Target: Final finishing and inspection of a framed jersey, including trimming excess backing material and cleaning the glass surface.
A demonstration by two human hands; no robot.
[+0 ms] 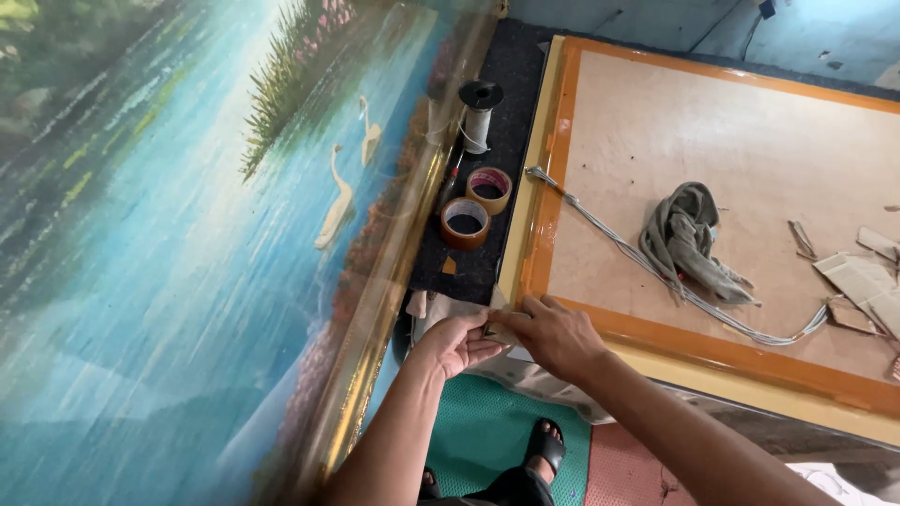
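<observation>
A person looks down at their own two bare hands, which meet at the near corner of a large framed board (562,131) lying back-up on a dark worktable (511,75). The left hand (457,343) is pinched narrow, thumb and fingers closed on a small strip of brown tape (495,328) at the corner. The right hand (555,335) lies just beside it, touching the same strip, its fingers spread flat and pressing down on the frame's yellow edge; whether it grips anything cannot be told. The strip sits between the two hands, directly ahead of the left fingertips and under those of the right, so both are equally close. The frame's near edge runs away to the right and slightly toward the viewer.

Farther up the table, well apart from the hands, stand two rolls of brown tape (466,223) and a spool of cord (479,117). A grey rag (689,239) and a wire (609,234) lie on the board's back. A landscape painting (187,234) with swans leans at the left.
</observation>
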